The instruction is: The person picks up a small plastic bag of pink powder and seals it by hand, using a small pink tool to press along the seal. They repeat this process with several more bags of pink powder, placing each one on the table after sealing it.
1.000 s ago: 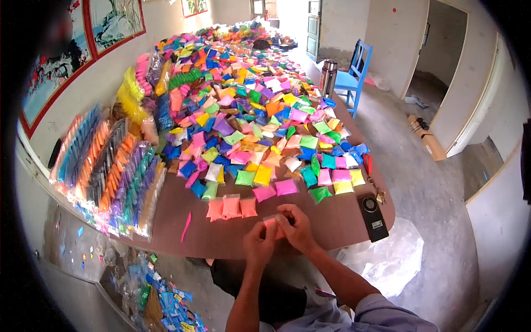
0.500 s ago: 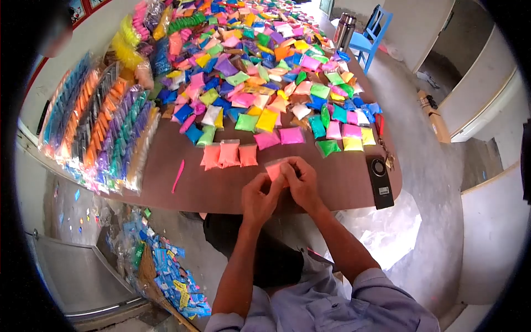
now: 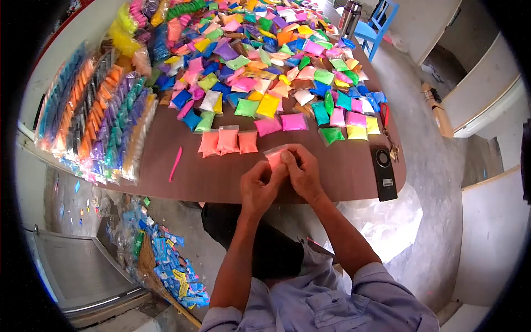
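A small clear packet with salmon-pink filling (image 3: 274,158) is held between my left hand (image 3: 261,185) and my right hand (image 3: 302,171), above the table's near edge. Both hands have their fingers closed on it, with the thumbs near its lower part. Beyond and to the left, several salmon packets (image 3: 228,140) lie side by side. Two magenta packets (image 3: 293,122) rest just past my hands. A pink stick-like tool (image 3: 176,164) lies on the brown table (image 3: 204,180) at the left.
Many coloured packets (image 3: 249,61) cover the far table. Bundled bags of colours (image 3: 102,119) stand at the left. A black device (image 3: 383,171), keys (image 3: 394,149) and a flask (image 3: 349,19) are on the right. A blue chair (image 3: 376,30) stands beyond.
The view has shifted slightly, so the table edge sits higher in the picture. Both hands still hold the salmon packet in nearly the same pose.
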`<control>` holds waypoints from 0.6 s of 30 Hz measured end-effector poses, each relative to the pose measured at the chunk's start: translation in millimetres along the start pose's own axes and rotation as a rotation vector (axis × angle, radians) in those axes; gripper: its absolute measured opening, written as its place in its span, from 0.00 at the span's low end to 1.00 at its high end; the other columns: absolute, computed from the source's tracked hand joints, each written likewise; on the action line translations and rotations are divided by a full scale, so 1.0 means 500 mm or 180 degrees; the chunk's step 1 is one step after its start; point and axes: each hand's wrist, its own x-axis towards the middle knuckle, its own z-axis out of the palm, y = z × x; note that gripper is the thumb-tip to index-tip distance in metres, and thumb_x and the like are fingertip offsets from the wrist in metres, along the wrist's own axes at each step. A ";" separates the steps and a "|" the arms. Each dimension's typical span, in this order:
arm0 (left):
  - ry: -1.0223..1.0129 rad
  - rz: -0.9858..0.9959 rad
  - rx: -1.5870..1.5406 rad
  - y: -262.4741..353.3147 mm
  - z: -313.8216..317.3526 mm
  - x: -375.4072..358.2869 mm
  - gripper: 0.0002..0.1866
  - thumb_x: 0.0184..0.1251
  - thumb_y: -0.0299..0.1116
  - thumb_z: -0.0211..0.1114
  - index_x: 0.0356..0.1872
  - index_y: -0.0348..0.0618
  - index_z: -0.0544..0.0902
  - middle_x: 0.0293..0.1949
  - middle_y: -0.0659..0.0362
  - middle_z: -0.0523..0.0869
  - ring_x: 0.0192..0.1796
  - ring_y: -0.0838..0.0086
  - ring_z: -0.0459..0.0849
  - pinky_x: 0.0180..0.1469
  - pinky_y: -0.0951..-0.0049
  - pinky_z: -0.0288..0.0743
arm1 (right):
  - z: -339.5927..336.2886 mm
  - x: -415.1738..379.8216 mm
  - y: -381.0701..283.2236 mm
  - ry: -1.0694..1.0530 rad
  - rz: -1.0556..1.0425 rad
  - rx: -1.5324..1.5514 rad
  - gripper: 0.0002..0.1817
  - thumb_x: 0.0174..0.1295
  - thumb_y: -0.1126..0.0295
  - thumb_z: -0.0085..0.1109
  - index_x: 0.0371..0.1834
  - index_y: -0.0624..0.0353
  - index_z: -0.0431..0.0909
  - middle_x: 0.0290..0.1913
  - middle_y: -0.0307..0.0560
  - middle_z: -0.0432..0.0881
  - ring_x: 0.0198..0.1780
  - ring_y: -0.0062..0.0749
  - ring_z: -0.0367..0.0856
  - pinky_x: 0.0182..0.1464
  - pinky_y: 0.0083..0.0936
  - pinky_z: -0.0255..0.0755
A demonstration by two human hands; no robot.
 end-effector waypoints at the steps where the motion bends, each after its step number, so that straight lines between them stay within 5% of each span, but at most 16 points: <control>1: 0.0003 0.0014 -0.0077 0.000 0.004 0.000 0.16 0.74 0.37 0.74 0.33 0.34 0.83 0.22 0.61 0.77 0.28 0.82 0.71 0.30 0.73 0.68 | 0.000 0.001 0.003 0.0089 -0.0056 -0.0035 0.11 0.80 0.67 0.60 0.52 0.64 0.82 0.41 0.37 0.84 0.42 0.18 0.79 0.44 0.22 0.77; 18: -0.0158 0.0024 0.0231 0.001 -0.006 -0.003 0.13 0.79 0.37 0.71 0.39 0.36 0.87 0.30 0.66 0.84 0.34 0.84 0.75 0.35 0.77 0.70 | 0.003 0.006 0.013 0.0142 -0.0021 0.0015 0.12 0.81 0.65 0.59 0.55 0.63 0.81 0.41 0.36 0.83 0.42 0.16 0.77 0.43 0.19 0.75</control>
